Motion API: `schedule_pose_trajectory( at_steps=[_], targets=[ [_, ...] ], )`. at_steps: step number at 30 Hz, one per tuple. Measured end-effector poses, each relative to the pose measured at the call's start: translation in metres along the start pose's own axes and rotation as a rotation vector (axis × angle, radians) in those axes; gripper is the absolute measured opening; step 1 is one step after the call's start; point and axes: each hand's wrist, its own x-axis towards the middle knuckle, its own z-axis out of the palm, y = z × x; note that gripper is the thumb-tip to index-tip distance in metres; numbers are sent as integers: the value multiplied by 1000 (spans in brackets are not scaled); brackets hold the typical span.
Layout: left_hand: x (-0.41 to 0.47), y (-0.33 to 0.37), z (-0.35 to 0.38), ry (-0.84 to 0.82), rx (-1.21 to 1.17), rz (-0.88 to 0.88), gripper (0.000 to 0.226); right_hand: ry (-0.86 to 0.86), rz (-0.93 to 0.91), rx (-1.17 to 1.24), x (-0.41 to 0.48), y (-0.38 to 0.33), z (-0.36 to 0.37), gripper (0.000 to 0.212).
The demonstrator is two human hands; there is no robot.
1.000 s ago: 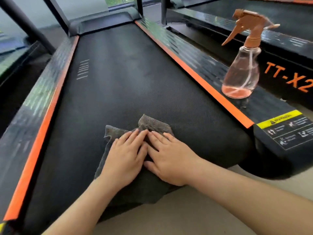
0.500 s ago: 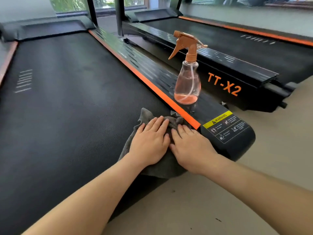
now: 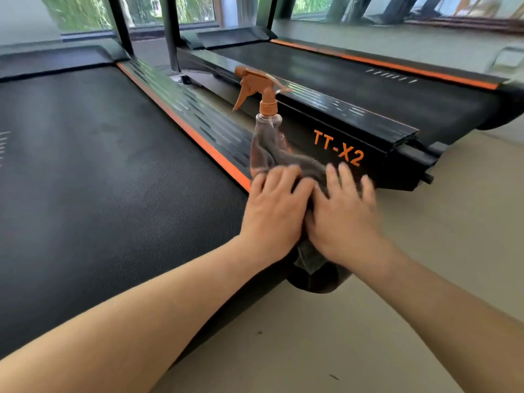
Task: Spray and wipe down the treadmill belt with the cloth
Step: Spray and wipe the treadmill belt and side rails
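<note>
The black treadmill belt (image 3: 107, 180) fills the left of the head view. A grey cloth (image 3: 304, 165) lies on the rear end of the right side rail (image 3: 198, 120), bunched against the foot of a clear spray bottle (image 3: 265, 129) with an orange trigger. My left hand (image 3: 273, 211) and my right hand (image 3: 344, 211) press flat on the cloth side by side, fingers straight. The cloth's lower edge hangs over the rail's rounded end. The hands and cloth are blurred.
A second treadmill marked TT-X2 (image 3: 338, 150) stands close on the right, with a narrow gap between the two. Black uprights (image 3: 171, 32) rise at the back. Pale floor (image 3: 340, 336) lies below and to the right.
Both hands have slid the cloth to the right, off the belt and onto the end of the side rail, up against the spray bottle. The view has swung right.
</note>
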Motion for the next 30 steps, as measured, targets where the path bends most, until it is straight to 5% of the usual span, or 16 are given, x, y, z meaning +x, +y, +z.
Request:
schedule_pose_trajectory(
  at_steps=[2, 4, 12, 18, 25, 27, 30],
  targets=[
    [-3, -1, 24, -197, -100, 51, 39, -204, 4, 70, 3, 6, 19, 60],
    [-2, -12, 40, -267, -188, 13, 48, -230, -43, 141, 16, 13, 28, 67],
    [10, -42, 44, -329, -59, -181, 54, -236, -160, 256, 81, -2, 37, 62],
    [9, -3, 14, -357, -40, -18, 48, -325, -222, 486, 50, 39, 19, 54],
    [30, -41, 40, -298, 59, -79, 56, -322, -186, 246, 98, 16, 42, 59],
    [27, -52, 45, -292, 128, -90, 52, -207, -191, 423, 114, 8, 44, 52],
    [35, -53, 37, -293, 217, -107, 50, 19, 38, 1050, 131, 7, 34, 28]
  ],
)
